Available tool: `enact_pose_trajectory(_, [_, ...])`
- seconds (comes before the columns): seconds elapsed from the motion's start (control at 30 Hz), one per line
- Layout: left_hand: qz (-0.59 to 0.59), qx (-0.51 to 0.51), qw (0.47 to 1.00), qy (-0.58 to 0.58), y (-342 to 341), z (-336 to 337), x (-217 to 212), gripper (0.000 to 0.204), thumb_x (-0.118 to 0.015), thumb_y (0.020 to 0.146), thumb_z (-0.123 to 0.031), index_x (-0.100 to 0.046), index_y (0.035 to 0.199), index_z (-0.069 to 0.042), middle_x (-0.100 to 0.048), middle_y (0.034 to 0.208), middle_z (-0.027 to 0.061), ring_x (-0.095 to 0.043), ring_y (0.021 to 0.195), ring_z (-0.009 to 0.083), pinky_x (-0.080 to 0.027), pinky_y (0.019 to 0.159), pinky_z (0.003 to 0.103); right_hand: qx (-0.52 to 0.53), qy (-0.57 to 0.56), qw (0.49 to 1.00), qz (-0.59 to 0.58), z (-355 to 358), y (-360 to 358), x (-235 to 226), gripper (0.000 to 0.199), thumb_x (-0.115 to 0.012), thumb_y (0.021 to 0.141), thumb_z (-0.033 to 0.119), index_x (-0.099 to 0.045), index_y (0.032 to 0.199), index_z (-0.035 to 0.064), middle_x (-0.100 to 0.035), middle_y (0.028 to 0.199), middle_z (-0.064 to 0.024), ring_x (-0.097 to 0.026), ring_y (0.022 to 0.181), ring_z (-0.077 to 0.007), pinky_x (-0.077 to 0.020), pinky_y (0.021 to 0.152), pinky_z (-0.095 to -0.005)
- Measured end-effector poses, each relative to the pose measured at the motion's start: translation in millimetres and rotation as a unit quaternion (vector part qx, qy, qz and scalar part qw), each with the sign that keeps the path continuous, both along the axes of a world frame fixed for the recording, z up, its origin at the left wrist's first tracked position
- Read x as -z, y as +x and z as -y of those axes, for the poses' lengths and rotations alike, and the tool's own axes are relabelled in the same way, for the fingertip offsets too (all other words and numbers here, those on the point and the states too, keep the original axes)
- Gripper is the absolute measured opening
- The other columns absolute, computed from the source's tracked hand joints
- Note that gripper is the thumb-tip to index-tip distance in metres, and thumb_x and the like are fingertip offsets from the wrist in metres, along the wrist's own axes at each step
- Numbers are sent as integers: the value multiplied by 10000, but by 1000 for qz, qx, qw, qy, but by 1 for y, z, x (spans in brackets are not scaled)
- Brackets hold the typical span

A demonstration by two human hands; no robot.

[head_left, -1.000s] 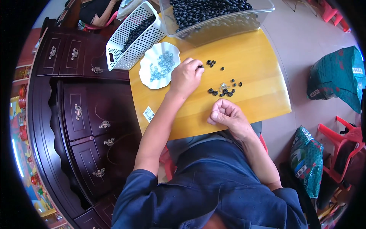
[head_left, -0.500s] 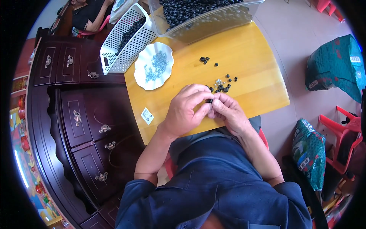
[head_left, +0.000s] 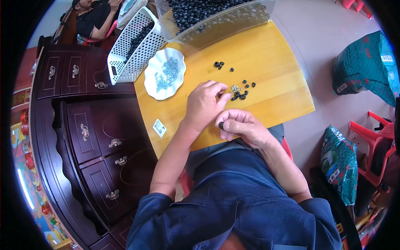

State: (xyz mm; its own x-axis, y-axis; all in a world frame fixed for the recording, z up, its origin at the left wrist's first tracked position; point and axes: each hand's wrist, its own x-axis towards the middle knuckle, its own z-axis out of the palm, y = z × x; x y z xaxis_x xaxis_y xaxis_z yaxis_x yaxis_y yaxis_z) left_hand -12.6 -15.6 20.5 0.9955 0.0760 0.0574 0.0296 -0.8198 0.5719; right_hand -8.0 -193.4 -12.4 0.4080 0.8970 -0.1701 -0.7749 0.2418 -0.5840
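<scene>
My right hand [head_left: 243, 128], near the table's front edge, pinches a small black ring-shaped part [head_left: 221, 124] between thumb and fingers. Farther forward, my left hand [head_left: 205, 104] is over the wood-coloured table with thumb and forefinger brought together. Something dark shows between those fingers, too small to name. Just right of their tips lies a little heap of clear, shiny bits [head_left: 235, 88]. Several black ring-shaped parts [head_left: 237, 95] lie against the heap, and a few smaller black parts [head_left: 247, 86] are scattered beside it.
A white wavy-edged plate [head_left: 180, 79] holds small clear pieces. Behind it stand a white perforated basket [head_left: 118, 68] and a clear plastic bin [head_left: 216, 36], both holding black parts. A dark wooden cabinet [head_left: 89, 112] is at left. Green bags [head_left: 354, 62] stand at right. Another person [head_left: 93, 21] sits far left.
My hands, together half a second ago, have separated. The left has moved forward to the loose parts; the right has drawn back slightly to the left, keeping a black part. The view has shifted slightly.
</scene>
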Motion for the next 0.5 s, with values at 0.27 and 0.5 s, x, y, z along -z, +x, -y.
enact_pose_trajectory(0.27, [12, 23, 991, 129, 4, 11, 10, 147, -736, 809, -187, -722, 919, -90, -672, 902, 78, -641, 894, 294, -536, 759, 423, -10, 7, 1000, 3, 2, 1, -1, 268, -607, 1005, 273, -667, 1115, 36, -669, 898, -20, -610, 812, -76, -479, 744, -215])
enact_pose_trajectory(0.5, [33, 27, 992, 115, 6, 10, 15, 112, -726, 797, -164, -706, 876, -87, -664, 877, 76, -635, 866, 293, -529, 744, 432, -19, 8, 999, 26, 2, 4, 0, 250, -597, 1011, 269, -668, 1118, 55, -668, 934, -18, -607, 873, -92, -483, 803, -248])
